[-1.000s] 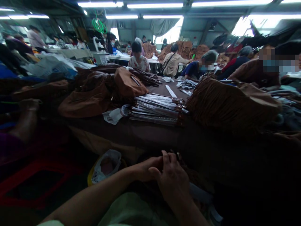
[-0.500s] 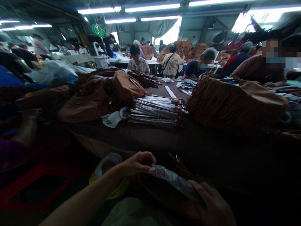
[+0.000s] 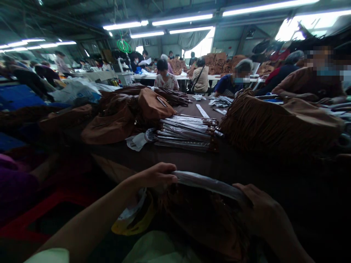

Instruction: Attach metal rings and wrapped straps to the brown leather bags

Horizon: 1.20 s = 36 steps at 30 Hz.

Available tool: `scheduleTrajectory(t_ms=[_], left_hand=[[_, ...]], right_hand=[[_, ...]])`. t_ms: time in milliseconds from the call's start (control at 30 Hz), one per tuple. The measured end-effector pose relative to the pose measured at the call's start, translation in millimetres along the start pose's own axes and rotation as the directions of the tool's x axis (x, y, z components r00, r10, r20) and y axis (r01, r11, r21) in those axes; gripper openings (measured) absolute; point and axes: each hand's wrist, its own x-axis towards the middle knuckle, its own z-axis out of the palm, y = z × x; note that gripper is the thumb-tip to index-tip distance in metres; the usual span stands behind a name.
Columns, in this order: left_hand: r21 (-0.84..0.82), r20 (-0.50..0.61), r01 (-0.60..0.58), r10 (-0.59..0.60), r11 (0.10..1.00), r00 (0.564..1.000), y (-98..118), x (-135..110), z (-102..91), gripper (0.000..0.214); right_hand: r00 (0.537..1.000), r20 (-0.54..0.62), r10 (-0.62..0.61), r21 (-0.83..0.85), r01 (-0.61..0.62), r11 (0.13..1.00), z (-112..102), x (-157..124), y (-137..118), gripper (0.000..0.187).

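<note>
A strap wrapped in clear plastic [image 3: 207,181] stretches in a slight arch between my two hands. My left hand [image 3: 157,175] pinches its left end between thumb and fingers. Around the right end my right hand [image 3: 256,201] is closed, its fingertips partly in shadow. Below the strap hangs a dark brown fringed bag [image 3: 203,219], close to my lap; whether the strap is joined to it is too dark to tell. On the table just beyond lies a stack of plastic-wrapped straps [image 3: 186,133], with a crumpled piece of plastic [image 3: 138,140] at its left.
Brown bags [image 3: 109,126] are heaped at the left of the dark table [image 3: 170,159]. A large fringed bag [image 3: 276,124] lies at the right. A yellow and white plastic bag [image 3: 131,223] hangs by my left forearm, near a red stool [image 3: 52,204]. Several people sit across the table.
Both hands have risen and moved apart, the right one further right. The plastic-wrapped strap went from crumpled and low to stretched and higher. The camera view has shifted slightly.
</note>
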Motion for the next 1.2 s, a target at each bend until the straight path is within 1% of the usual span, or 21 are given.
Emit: scheduleTrajectory(t_ms=[67,133,167,233,267,300,367,433,500,533,600,633,700,733,800,867,933,967,1033,1100,1200], left_hand=[[-0.057,-0.015,0.026,-0.027,0.998,1.000,-15.9,-4.6,-16.6,0.046],[-0.019,-0.018,0.054,-0.054,0.998,0.998,-16.9,-8.9,-28.3,0.046],[0.039,-0.048,0.046,-0.044,0.998,0.998,-10.3,-10.8,-31.8,0.045],[0.230,-0.169,-0.013,0.053,0.973,0.984,15.6,-13.4,-32.0,0.044],[0.361,-0.251,-0.054,0.152,0.931,0.956,32.9,-13.7,-27.7,0.045],[0.482,-0.288,-0.082,0.246,0.872,0.926,51.2,-12.8,-20.1,0.047],[0.682,-0.220,-0.130,0.372,0.720,0.902,84.6,-6.8,3.8,0.044],[0.821,-0.130,-0.144,0.427,0.553,0.895,106.5,3.7,32.8,0.050],[0.897,-0.073,-0.102,0.372,0.430,0.925,114.7,15.0,55.7,0.033],[0.910,-0.068,-0.069,0.310,0.409,0.948,114.4,19.8,62.0,0.023],[0.912,-0.081,-0.004,0.191,0.409,0.978,108.0,26.7,63.1,0.013],[0.908,-0.094,0.021,0.155,0.419,0.983,103.1,28.8,59.1,0.013],[0.900,-0.128,0.061,0.128,0.432,0.983,91.7,31.8,46.7,0.021],[0.895,-0.144,0.079,0.117,0.439,0.983,86.1,33.0,40.5,0.026],[0.881,-0.169,0.113,0.082,0.460,0.982,76.2,35.2,31.5,0.031],[0.865,-0.180,0.137,0.044,0.483,0.983,69.1,37.3,28.1,0.032],[0.853,-0.179,0.142,0.025,0.503,0.984,64.5,39.3,28.3,0.032],[0.849,-0.174,0.140,0.020,0.510,0.985,62.9,40.3,28.8,0.032],[0.846,-0.155,0.125,0.016,0.518,0.988,60.5,42.5,29.5,0.032],[0.848,-0.131,0.106,0.013,0.519,0.991,59.1,44.7,29.9,0.032],[0.868,-0.082,0.071,0.000,0.492,0.997,61.0,46.7,34.0,0.033]], right_hand=[[0.998,0.048,0.033,0.034,-0.034,0.999,6.5,-3.3,13.9,0.032],[0.996,0.077,0.047,0.017,-0.049,0.999,7.7,-3.2,16.1,0.031],[0.995,0.080,0.052,-0.012,-0.051,0.999,6.2,-1.2,13.0,0.030],[0.995,0.077,0.059,-0.090,-0.052,0.995,0.3,7.1,0.4,0.029],[0.996,0.074,0.058,-0.127,-0.049,0.991,-3.4,12.9,-8.3,0.029],[0.996,0.067,0.054,-0.158,-0.043,0.986,-7.0,19.4,-18.0,0.029],[0.998,0.048,0.030,-0.185,-0.020,0.983,-13.1,32.7,-38.4,0.030],[1.000,0.013,-0.014,-0.137,0.016,0.990,-16.4,43.6,-55.3,0.031],[0.998,-0.051,-0.032,-0.011,0.031,0.999,-16.2,49.3,-62.9,0.033],[0.996,-0.092,-0.007,0.072,0.013,0.997,-14.5,49.8,-62.4,0.035],[0.978,-0.155,0.139,0.228,-0.102,0.968,-7.7,46.5,-54.5,0.040],[0.958,-0.152,0.243,0.285,-0.193,0.939,-2.4,43.1,-48.8,0.043],[0.913,-0.079,0.401,0.337,-0.354,0.872,11.8,34.4,-39.3,0.046],[0.905,-0.022,0.425,0.337,-0.393,0.855,20.4,29.9,-36.9,0.044],[0.929,0.046,0.366,0.320,-0.361,0.876,38.3,22.3,-37.4,0.039],[0.958,0.040,0.284,0.313,-0.282,0.907,53.0,17.9,-42.1,0.034],[0.956,-0.004,0.292,0.371,-0.270,0.888,60.2,16.6,-46.4,0.038],[0.943,-0.013,0.333,0.434,-0.295,0.851,60.3,16.8,-47.4,0.043],[0.904,0.031,0.427,0.595,-0.360,0.718,54.1,18.4,-47.8,0.053],[0.880,0.129,0.456,0.734,-0.394,0.553,43.4,21.0,-47.5,0.052],[0.836,0.260,0.484,0.819,-0.456,0.348,31.0,24.9,-48.7,0.047]])
